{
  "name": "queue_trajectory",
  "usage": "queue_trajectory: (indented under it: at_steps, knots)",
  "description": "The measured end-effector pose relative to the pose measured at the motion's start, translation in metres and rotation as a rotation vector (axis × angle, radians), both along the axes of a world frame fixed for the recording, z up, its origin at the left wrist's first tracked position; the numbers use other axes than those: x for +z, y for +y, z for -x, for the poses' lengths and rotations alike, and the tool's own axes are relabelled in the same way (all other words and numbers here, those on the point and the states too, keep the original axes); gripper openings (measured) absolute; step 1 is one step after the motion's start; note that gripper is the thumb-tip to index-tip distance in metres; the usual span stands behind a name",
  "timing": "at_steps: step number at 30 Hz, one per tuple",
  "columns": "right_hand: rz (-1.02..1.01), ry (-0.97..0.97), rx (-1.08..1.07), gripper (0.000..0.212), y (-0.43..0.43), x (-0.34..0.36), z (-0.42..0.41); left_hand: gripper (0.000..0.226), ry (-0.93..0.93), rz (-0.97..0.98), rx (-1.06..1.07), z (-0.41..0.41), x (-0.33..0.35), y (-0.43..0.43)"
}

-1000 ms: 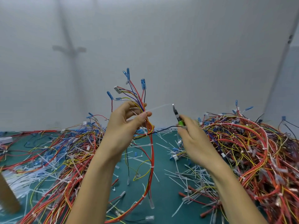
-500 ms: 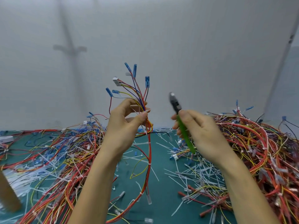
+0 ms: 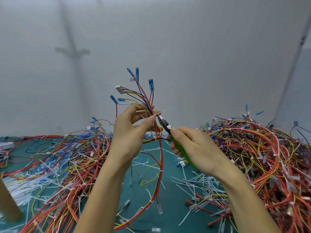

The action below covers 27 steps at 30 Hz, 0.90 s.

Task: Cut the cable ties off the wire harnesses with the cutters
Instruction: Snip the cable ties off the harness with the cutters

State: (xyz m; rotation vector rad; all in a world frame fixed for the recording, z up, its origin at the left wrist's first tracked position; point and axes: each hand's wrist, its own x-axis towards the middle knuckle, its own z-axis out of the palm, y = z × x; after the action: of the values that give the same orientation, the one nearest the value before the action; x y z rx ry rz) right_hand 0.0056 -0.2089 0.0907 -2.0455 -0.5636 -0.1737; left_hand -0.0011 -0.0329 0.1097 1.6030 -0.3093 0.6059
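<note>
You held the wire harness (image 3: 161, 158) upright in front of you. Your left hand (image 3: 129, 132) had it in a pinching grip, thumb against fingers, just below where its wires fanned out to blue terminals (image 3: 151, 84) and a white connector (image 3: 118, 89). Below that grip the harness hung loose, its lower end trailing on the green tabletop (image 3: 139, 182).

Just right of the harness, your right hand (image 3: 193, 147) was closed round the green handles of the cutters (image 3: 165, 125). Their nose met the bundle at a white cable tie (image 3: 157, 114), right beside your left fingertips (image 3: 152, 118). I could not tell whether the blades were spread round the tie or already pressed together.

The harness looked light and limp, so it would likely flop unless gripped close to each tie, as you were doing. The tie itself looked thin and stiff, likely to snap and spring away, and with the blades that near, wire insulation and your fingertips were at risk. Further ties showed lower down the harness.

Tangled heaps lay to the left (image 3: 67, 157) and right (image 3: 260, 148) of the harness, and loose tie offcuts (image 3: 202, 180) lay near its hanging part.
</note>
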Motion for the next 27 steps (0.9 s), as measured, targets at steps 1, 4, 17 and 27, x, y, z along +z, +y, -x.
queue_trajectory:
  at_steps: [1, 4, 17, 27]
  knots:
    - [-0.007, -0.002, -0.001, 0.040, 0.0007, 0.0003, 0.0005, 0.017, -0.001, 0.011, -0.004, 0.0003, 0.0003, -0.0002]
    - [-0.028, -0.007, -0.001, 0.052, 0.0022, 0.0013, 0.0023, 0.017, 0.006, 0.021, -0.012, 0.0009, 0.0005, -0.0001]
    - [0.016, -0.090, -0.041, 0.037, 0.0064, 0.0000, 0.0028, 0.018, 0.008, 0.015, -0.033, -0.0010, -0.0012, 0.0001]
    - [0.013, -0.141, -0.070, 0.041, 0.0103, 0.0011, 0.0057, 0.017, 0.018, 0.018, -0.010, -0.0021, -0.0025, 0.0005]
